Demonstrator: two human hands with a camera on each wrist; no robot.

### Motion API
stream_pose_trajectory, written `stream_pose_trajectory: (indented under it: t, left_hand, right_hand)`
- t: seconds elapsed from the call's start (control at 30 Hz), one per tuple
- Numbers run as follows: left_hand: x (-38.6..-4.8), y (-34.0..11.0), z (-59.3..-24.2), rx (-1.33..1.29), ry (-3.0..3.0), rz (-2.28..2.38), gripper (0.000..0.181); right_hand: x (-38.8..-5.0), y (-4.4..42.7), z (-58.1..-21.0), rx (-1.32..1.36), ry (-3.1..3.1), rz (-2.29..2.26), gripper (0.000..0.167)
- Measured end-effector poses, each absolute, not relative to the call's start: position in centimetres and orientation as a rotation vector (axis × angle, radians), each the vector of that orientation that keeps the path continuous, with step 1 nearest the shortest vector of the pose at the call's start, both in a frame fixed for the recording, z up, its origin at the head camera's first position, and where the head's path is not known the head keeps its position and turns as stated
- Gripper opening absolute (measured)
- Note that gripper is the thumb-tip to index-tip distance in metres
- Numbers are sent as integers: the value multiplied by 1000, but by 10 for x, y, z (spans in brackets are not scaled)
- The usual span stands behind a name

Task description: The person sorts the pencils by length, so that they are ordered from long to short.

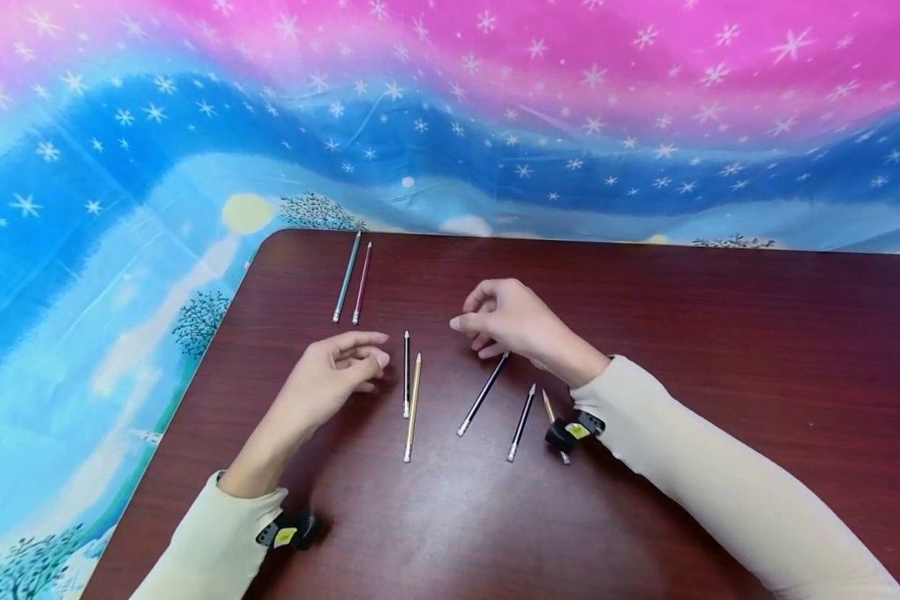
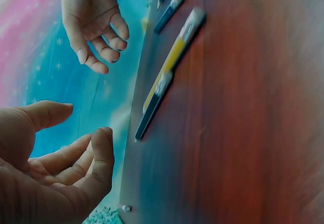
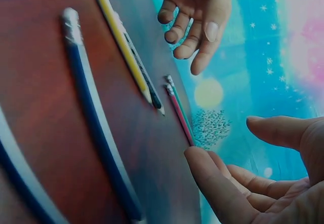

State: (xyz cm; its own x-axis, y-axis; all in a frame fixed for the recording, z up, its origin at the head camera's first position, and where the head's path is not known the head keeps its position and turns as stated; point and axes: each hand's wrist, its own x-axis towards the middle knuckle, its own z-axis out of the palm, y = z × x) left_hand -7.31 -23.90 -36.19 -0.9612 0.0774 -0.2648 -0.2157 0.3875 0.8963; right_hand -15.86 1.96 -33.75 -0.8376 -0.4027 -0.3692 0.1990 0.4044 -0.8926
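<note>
My left hand (image 1: 330,379) hovers over the left of the table, fingers loosely bent with nothing in them. A black pencil (image 1: 407,375) lies just right of its fingertips, beside a yellow pencil (image 1: 415,404). Over the middle is my right hand (image 1: 517,321), also holding nothing, its thumb and fingers apart in the right wrist view. Below it a dark blue pencil (image 1: 483,396) lies slanted, its tip end near the hand. Another dark pencil (image 1: 521,423) lies closer to me. The right wrist camera partly covers a second yellow pencil (image 1: 548,404).
Farther back on the left, a teal pencil (image 1: 347,279) and a red pencil (image 1: 362,285) lie side by side. The dark wooden table (image 1: 720,358) ends at a rounded back-left corner. Behind it hangs a pink and blue snowflake cloth (image 1: 495,150).
</note>
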Motion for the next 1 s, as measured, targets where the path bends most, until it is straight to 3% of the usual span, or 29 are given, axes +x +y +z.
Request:
stream_pose_trajectory:
  t: [0.5,1.0]
  left_hand:
    - [-50,-215,-368,-98,2203,1648,39]
    - [-48,-205,-362,-80,2283,1530,39]
  right_hand:
    - [-121,52,-360,-133,2077,-1477,18]
    - [-115,56,-373,-131,2067,-1491,13]
